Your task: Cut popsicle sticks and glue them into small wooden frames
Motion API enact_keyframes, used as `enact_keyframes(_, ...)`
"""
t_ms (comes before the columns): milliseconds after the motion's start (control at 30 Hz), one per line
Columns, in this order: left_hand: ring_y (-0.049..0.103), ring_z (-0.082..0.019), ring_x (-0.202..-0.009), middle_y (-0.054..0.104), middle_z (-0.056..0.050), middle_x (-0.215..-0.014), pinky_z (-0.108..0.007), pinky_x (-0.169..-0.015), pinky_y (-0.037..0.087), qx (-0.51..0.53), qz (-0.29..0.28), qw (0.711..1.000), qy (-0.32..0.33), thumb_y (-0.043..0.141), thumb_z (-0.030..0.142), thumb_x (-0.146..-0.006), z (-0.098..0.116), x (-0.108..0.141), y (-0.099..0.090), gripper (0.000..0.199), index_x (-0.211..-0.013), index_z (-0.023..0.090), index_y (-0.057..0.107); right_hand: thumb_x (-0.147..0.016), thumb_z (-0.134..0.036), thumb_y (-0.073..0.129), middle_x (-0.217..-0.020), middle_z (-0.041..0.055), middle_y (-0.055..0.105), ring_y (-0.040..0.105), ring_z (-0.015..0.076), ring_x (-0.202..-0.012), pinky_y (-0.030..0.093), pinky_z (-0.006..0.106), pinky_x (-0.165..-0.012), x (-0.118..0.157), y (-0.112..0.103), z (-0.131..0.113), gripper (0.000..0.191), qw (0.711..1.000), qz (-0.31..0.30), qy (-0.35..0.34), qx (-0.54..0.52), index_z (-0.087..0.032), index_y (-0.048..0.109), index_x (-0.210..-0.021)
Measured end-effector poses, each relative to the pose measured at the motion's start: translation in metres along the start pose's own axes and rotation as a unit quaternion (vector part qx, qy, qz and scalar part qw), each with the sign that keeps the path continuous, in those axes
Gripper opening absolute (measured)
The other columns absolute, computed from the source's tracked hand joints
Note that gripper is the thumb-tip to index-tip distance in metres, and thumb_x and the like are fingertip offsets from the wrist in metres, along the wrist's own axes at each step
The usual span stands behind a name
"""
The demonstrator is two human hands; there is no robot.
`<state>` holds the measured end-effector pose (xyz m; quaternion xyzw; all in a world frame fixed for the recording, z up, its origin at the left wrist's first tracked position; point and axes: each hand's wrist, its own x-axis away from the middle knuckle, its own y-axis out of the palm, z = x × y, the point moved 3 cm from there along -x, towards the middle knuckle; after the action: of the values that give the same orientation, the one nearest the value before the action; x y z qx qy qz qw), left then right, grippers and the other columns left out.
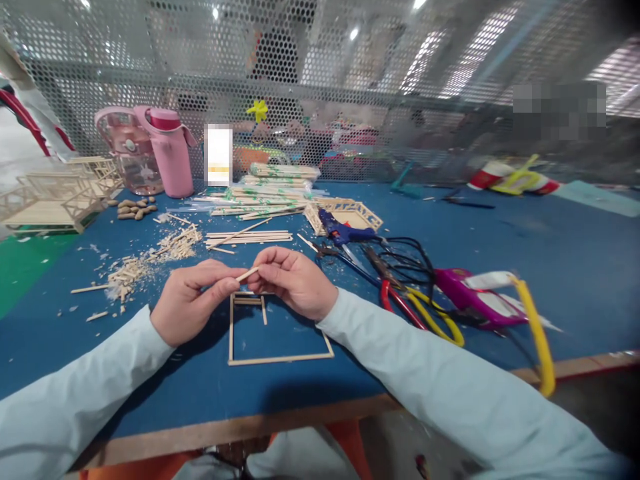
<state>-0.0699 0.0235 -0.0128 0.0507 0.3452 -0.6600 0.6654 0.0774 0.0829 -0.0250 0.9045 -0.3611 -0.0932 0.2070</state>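
Observation:
A short wooden stick [248, 274] is pinched at one end by my left hand [193, 298] and at the other by my right hand [293, 281]. Both hands are closed on it, above the blue table. Just below them lies a rectangular frame [280, 360] of thin wooden sticks, with smaller pieces set in its upper left corner. My right hand covers part of its far side. Beyond my hands several long wooden sticks [250, 237] lie side by side, with one across them.
Cut stick pieces [133, 273] are heaped at left, near peanuts [136, 208]. A blue glue gun [345, 230], red-handled pliers [400, 303] and a purple glue gun [475, 300] with cables lie right. Behind stand bagged sticks [270, 193] and a pink bottle [173, 160].

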Motion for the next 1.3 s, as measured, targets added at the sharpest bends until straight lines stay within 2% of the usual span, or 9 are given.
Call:
enact_keyframes(133,0.061,-0.014,-0.074,0.07,-0.005,-0.08,-0.025,-0.068,0.047,0.003,-0.025,1.0,0.009,0.05,0.026,-0.083,0.003,-0.001,0.0,0.023,-0.092,0.019,0.071,-0.062,-0.027,0.075,-0.065,-0.0004,0.069,0.064,0.0072,-0.059,0.051,0.016,-0.059,0.001,0.003,0.0,0.026,0.999,-0.02,0.008,-0.042,-0.014,0.056,-0.074)
enact_keyframes(333,0.061,-0.015,-0.074,0.069,-0.005,-0.082,-0.026,-0.069,0.048,-0.02,0.013,0.999,0.028,0.057,0.025,-0.078,0.01,0.001,0.005,0.021,-0.096,0.02,0.068,-0.061,-0.026,0.075,-0.064,-0.0022,0.067,0.063,0.0069,-0.059,0.051,0.018,-0.06,0.002,0.008,0.009,0.027,0.996,-0.014,0.021,-0.082,-0.015,0.055,-0.075)
enact_keyframes(433,0.061,-0.015,-0.074,0.069,-0.004,-0.079,-0.026,-0.07,0.048,-0.045,0.05,0.998,-0.003,0.058,0.027,-0.077,0.009,0.001,0.002,0.015,-0.085,0.021,0.07,-0.066,-0.03,0.07,-0.066,-0.0024,0.064,0.061,0.0072,-0.06,0.05,0.021,-0.063,0.001,0.006,0.008,0.024,1.0,-0.003,0.014,-0.006,-0.016,0.054,-0.078)
enact_keyframes(500,0.062,-0.017,-0.078,0.07,-0.003,-0.082,-0.027,-0.074,0.049,-0.071,0.062,0.994,-0.06,0.056,0.031,-0.078,0.005,-0.001,-0.004,0.017,-0.077,0.02,0.069,-0.07,-0.027,0.065,-0.066,-0.0026,0.062,0.058,0.0075,-0.059,0.047,0.022,-0.061,0.001,0.0,0.001,0.02,0.991,0.021,-0.02,0.134,-0.017,0.054,-0.083)
enact_keyframes(567,0.063,-0.018,-0.079,0.071,-0.003,-0.083,-0.028,-0.076,0.049,-0.096,0.036,0.987,-0.127,0.055,0.035,-0.077,-0.003,-0.003,-0.008,0.02,-0.075,0.02,0.068,-0.07,-0.021,0.063,-0.066,-0.0022,0.058,0.053,0.0085,-0.059,0.044,0.023,-0.061,0.004,-0.006,-0.01,0.016,0.932,0.033,-0.076,0.352,-0.016,0.056,-0.083)
enact_keyframes(633,0.064,-0.019,-0.076,0.072,-0.002,-0.081,-0.028,-0.075,0.049,-0.115,-0.019,0.978,-0.171,0.055,0.037,-0.076,-0.011,-0.004,-0.01,0.022,-0.076,0.019,0.069,-0.067,-0.016,0.065,-0.067,-0.0007,0.056,0.05,0.0096,-0.062,0.04,0.024,-0.062,0.007,-0.009,-0.019,0.011,0.823,0.008,-0.112,0.557,-0.015,0.06,-0.077)
enact_keyframes(700,0.064,-0.019,-0.075,0.072,-0.002,-0.081,-0.028,-0.075,0.049,-0.133,-0.068,0.971,-0.185,0.054,0.037,-0.076,-0.018,-0.005,-0.008,0.023,-0.077,0.019,0.069,-0.067,-0.014,0.065,-0.07,0.0017,0.057,0.05,0.0107,-0.064,0.038,0.024,-0.063,0.011,-0.013,-0.021,0.007,0.735,-0.037,-0.107,0.668,-0.014,0.063,-0.073)
enact_keyframes(733,0.064,-0.019,-0.074,0.072,-0.002,-0.082,-0.028,-0.075,0.049,-0.14,-0.086,0.969,-0.185,0.053,0.037,-0.077,-0.02,-0.005,-0.007,0.024,-0.077,0.019,0.07,-0.068,-0.013,0.065,-0.071,0.0025,0.058,0.051,0.0109,-0.065,0.038,0.024,-0.063,0.012,-0.014,-0.022,0.006,0.714,-0.052,-0.098,0.691,-0.013,0.064,-0.074)
enact_keyframes(1300,0.064,-0.017,-0.076,0.072,-0.001,-0.082,-0.024,-0.074,0.047,-0.222,-0.107,0.961,-0.125,0.047,0.036,-0.08,-0.018,-0.003,0.0,0.026,-0.081,0.02,0.069,-0.074,-0.01,0.056,-0.073,0.004,0.063,0.056,0.0131,-0.068,0.041,0.024,-0.067,0.007,-0.017,-0.015,0.011,0.673,-0.038,-0.076,0.735,-0.014,0.065,-0.072)
